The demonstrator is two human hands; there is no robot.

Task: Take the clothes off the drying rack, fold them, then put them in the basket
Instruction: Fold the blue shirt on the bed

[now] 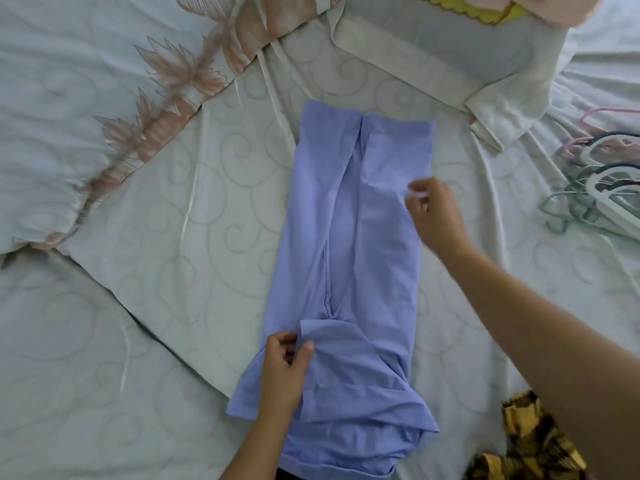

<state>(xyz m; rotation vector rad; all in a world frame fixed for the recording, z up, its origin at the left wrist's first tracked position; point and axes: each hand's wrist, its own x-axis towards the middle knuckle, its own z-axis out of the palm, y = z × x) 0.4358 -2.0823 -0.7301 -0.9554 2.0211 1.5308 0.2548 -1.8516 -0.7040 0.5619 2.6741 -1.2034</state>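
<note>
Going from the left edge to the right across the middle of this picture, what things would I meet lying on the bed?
From the left: flowered blanket → purple garment, held by both hands → pile of clothes hangers.

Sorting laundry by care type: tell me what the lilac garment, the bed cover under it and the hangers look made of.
The lilac garment looks like thin matte cotton jersey: it drapes in soft folds. The bed cover seems satin-like: its creases shine. The hangers are probably plastic, smooth and pastel, though blurred.
</note>
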